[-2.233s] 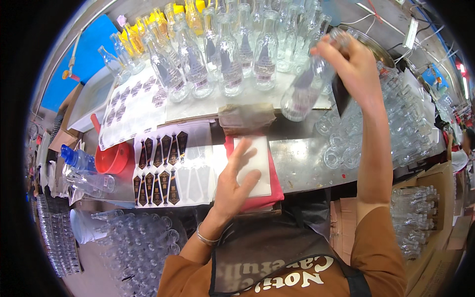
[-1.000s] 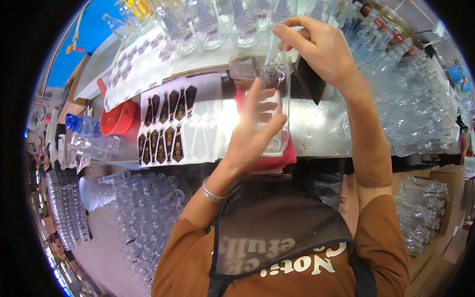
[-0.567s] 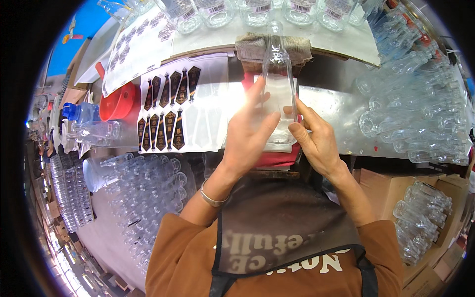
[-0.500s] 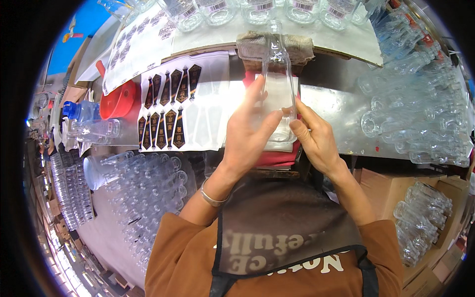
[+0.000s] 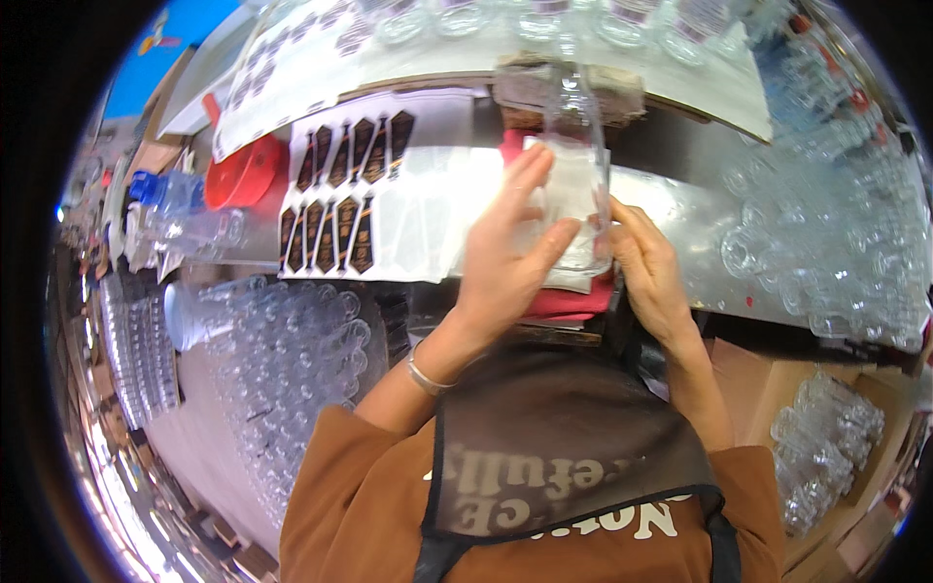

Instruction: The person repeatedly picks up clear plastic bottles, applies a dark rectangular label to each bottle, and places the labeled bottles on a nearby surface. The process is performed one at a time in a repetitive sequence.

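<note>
A clear glass bottle [image 5: 580, 126] lies on its side in front of me, its neck over a folded cloth [image 5: 520, 85] and its body over a pad with white and red layers [image 5: 573, 303]. My left hand [image 5: 501, 253] lies along the bottle's left side, fingers stretched out and thumb apart, slightly smeared by motion. At the right side near the base, my right hand [image 5: 649, 267] grips the bottle with bent fingers; some fingertips are hidden. Left of the pad, a white sheet [image 5: 418, 233] carries two rows of dark tie-shaped labels [image 5: 340, 233] beside several blank outlines.
Several glass bottles [image 5: 622, 24] stand at the far edge, and many more [image 5: 816, 233] lie at right. A red container [image 5: 248, 173] and a blue-capped bottle [image 5: 170, 189] are at left. Glassware [image 5: 282, 360] fills the lower left; a cardboard box [image 5: 758, 389] holds bottles at lower right.
The view has shifted, so the bench things sit differently in the picture. Fewer dark labels show on the sheet's lower row. Both hands remain at the bottle.
</note>
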`<state>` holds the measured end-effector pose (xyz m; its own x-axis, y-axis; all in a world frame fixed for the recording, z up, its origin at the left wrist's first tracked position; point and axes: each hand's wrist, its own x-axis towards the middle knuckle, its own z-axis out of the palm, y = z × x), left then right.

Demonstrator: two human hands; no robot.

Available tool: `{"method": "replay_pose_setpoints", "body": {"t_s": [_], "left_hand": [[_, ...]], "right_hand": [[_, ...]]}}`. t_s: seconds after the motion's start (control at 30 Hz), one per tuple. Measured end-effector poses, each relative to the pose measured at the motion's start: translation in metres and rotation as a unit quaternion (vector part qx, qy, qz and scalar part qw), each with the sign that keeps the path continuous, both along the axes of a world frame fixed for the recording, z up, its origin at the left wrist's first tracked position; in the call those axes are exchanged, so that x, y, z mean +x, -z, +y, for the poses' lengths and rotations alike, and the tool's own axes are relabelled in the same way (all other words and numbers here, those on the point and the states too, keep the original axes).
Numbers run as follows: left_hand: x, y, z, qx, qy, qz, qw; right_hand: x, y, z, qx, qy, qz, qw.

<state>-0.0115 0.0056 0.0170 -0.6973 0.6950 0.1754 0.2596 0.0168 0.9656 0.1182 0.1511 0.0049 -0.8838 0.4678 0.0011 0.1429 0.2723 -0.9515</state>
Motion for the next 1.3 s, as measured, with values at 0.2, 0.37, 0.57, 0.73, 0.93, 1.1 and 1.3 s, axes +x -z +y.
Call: {"method": "replay_pose_setpoints", "body": {"t_s": [0.2,0.37,0.57,0.73,0.93,1.1,1.3], "left_hand": [[-0.018,0.023,-0.059,-0.109,-0.121,0.161,0.973],[-0.04,0.048,-0.155,-0.366,-0.212,0.318,0.848],[-0.045,0.045,-0.18,-0.334,-0.108,0.395,0.849],[-0.078,0.043,-0.196,-0.214,-0.12,0.384,0.89],[-0.084,-0.004,-0.112,0.032,-0.147,-0.246,0.957],[-0.053,-0.067,0.011,0.017,-0.001,0.216,0.976],[-0.017,-0.051,0.014,-0.075,0.079,0.398,0.911]], "right_hand": [[0.013,0.005,0.007,-0.116,0.045,0.008,0.992],[0.026,0.014,0.021,-0.146,0.105,0.007,0.984],[0.012,0.007,0.014,-0.141,0.1,0.02,0.985],[0.026,0.006,0.024,-0.136,0.12,0.007,0.983],[0.033,0.006,0.034,-0.17,0.162,0.006,0.972],[0.017,-0.008,0.028,-0.158,0.102,0.05,0.981],[0.016,-0.008,0.029,-0.159,0.074,0.04,0.984]]}}
